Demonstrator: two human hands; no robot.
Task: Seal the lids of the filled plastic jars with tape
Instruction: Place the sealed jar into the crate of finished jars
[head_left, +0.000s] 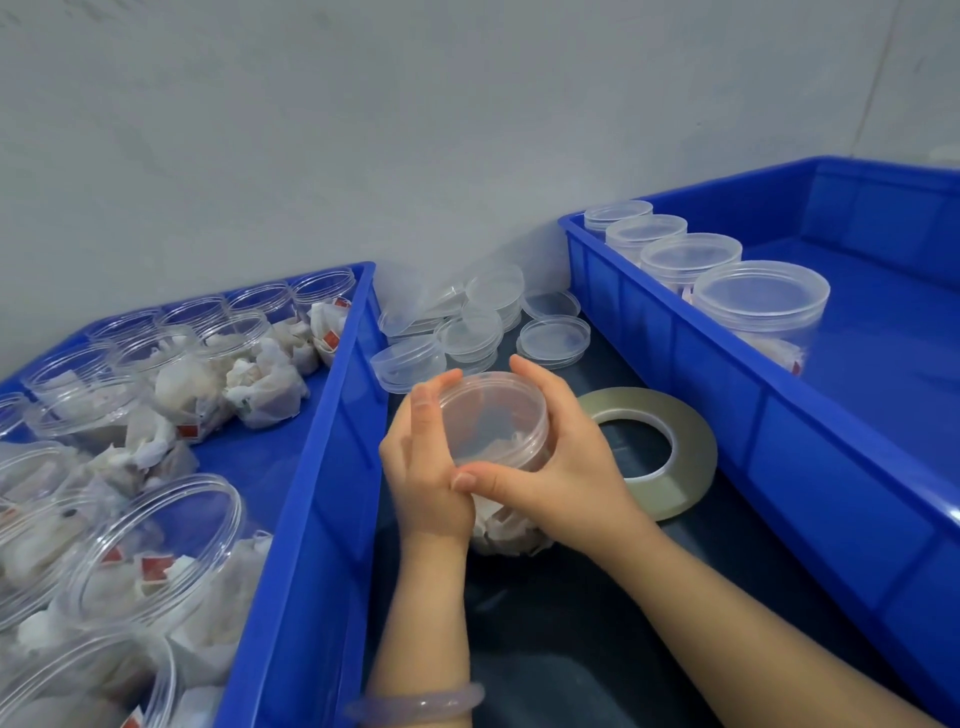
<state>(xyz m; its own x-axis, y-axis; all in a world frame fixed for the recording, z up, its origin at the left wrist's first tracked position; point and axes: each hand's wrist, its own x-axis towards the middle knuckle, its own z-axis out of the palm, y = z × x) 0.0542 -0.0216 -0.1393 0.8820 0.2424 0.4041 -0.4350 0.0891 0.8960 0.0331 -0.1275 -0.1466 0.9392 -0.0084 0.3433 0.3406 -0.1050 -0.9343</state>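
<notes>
Gripped by curled fingers on both sides, the filled jar (493, 423) is held with the left hand (423, 467) at its 9 o'clock and the right hand (571, 470) at its 3 o'clock. The tape roll (696, 460) is laid flat at 3 o'clock, just beside the right hand.

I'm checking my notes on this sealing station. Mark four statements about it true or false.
1. Both the left hand and the right hand hold the jar. True.
2. The tape roll stands on edge inside the right tray. False: it lies flat on the table, beside the jar.
3. The filled jars in the left tray all wear lids. False: those in view are open.
4. Four lidded jars stand in a row in the right tray. True.
</notes>
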